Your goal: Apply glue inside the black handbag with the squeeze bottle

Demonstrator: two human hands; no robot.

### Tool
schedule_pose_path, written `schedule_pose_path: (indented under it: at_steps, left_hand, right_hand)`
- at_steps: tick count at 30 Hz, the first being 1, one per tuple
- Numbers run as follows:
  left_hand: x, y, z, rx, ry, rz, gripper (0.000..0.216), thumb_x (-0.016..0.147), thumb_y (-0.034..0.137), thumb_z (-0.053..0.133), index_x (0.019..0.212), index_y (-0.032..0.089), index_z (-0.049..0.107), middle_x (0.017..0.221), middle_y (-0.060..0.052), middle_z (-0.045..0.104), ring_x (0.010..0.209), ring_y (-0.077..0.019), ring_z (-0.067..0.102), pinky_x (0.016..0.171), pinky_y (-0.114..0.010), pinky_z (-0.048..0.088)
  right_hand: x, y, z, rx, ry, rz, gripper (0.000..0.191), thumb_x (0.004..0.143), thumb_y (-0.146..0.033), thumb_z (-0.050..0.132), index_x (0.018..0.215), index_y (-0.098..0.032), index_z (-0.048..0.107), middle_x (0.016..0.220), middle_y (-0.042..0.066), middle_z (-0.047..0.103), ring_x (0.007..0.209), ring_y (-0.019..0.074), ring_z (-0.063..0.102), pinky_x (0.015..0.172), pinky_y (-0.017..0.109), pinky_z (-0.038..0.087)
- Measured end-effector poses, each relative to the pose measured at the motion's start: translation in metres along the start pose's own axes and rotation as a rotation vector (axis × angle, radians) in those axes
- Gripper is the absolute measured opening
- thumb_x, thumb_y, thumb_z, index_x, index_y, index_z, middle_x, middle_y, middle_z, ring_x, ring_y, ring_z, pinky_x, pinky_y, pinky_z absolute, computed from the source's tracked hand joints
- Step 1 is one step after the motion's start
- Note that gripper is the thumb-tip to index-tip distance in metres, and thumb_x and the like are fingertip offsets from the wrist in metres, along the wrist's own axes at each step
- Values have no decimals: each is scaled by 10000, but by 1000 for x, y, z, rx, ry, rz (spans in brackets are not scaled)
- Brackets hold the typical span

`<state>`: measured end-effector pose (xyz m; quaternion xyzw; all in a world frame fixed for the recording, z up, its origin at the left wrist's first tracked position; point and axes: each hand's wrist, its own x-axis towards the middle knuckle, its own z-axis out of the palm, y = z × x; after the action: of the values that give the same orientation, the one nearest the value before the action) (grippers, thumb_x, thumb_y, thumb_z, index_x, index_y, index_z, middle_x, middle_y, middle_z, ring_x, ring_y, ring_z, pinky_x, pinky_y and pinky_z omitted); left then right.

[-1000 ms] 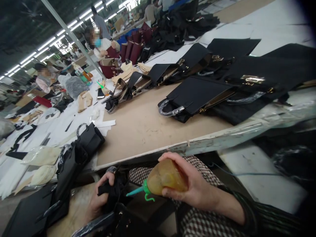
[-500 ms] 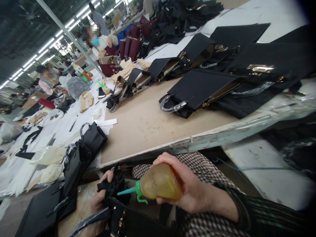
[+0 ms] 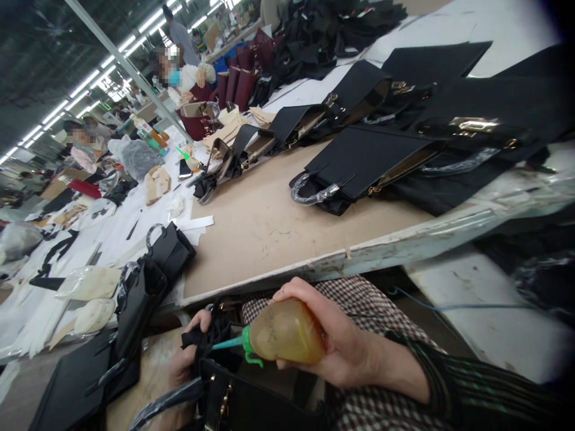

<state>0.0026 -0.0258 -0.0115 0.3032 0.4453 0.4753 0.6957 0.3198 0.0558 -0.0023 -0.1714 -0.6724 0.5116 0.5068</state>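
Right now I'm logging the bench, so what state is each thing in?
right hand: gripping the glue bottle
glue bottle: tipped sideways, nozzle at the bag
left hand: clutching the black handbag's edge
black handbag: open on the lap
finished handbags: lying flat on the table

Handbag factory, long worktable (image 3: pixel 269 233), rows of black handbags (image 3: pixel 359 167)

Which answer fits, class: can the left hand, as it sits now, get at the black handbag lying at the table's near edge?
Probably not at once: the left hand grips a bag down in the lap, below the table edge; the black handbag lies above, across it.
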Motion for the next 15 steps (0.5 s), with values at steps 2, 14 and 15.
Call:
schedule_pose_path:
  at_steps: [2, 14, 15]
  left_hand:
    - [0, 0, 2, 2, 12, 7, 351, 748, 244, 796, 935, 268, 499, 867, -8, 650, 665, -144, 599, 577, -214, 503]
    - [1, -1, 16, -2, 103, 9, 361, 752, 236, 779, 947, 265, 477, 750, 24, 576, 548, -104, 509, 484, -181, 371]
    - [1, -1, 17, -7, 105, 13, 362, 745, 238, 778, 939, 267, 474, 756, 21, 583, 559, -111, 514, 490, -188, 375]
  right_hand:
    - [-4, -1, -2, -18, 9, 27, 687, 804, -309, 891, 1361, -271, 491, 1108, 45, 586, 959, 208, 612, 853, 317, 542]
    - [-18, 4, -15, -76, 124, 99, 622, 854, -416, 842, 1362, -308, 499, 1176, 57, 615, 1026, 253, 653, 876, 347, 590]
    - [-16, 4, -14, -79, 104, 78, 637, 845, -406, 851, 1364, -307, 496, 1162, 58, 615, 1009, 253, 652, 862, 351, 588]
